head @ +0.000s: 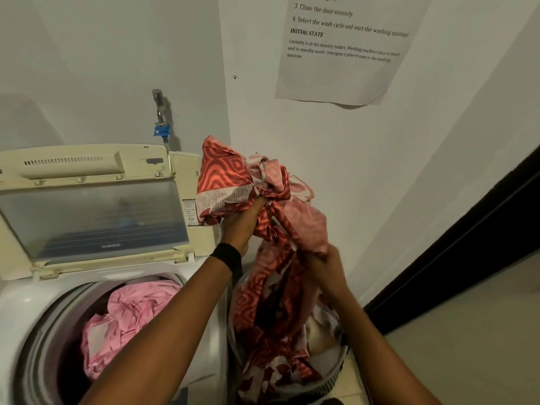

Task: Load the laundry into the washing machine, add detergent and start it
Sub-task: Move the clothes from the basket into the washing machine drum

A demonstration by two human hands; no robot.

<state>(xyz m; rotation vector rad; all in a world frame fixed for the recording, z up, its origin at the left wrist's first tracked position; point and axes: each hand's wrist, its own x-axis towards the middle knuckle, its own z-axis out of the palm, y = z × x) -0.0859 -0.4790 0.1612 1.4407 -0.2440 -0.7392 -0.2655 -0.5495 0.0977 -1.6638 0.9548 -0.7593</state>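
A top-loading washing machine point(26, 305) fills the lower left, its cream lid point(87, 206) standing open. A pink cloth point(128, 320) lies bunched inside the drum. To its right a laundry basket point(336, 372) holds more fabric. A long red and pink patterned cloth point(230, 176) hangs from above the basket down into it. My left hand point(239, 226) grips the cloth high up, beside the lid. My right hand point(324, 267) grips a lower fold of the same cloth over the basket. No detergent is in view.
A water tap with a blue fitting point(161, 130) sticks out of the wall behind the machine. A printed instruction sheet point(344, 48) hangs on the wall at the upper right. A dark doorway edge point(467, 244) runs along the right, with pale floor tiles point(467, 346) below it.
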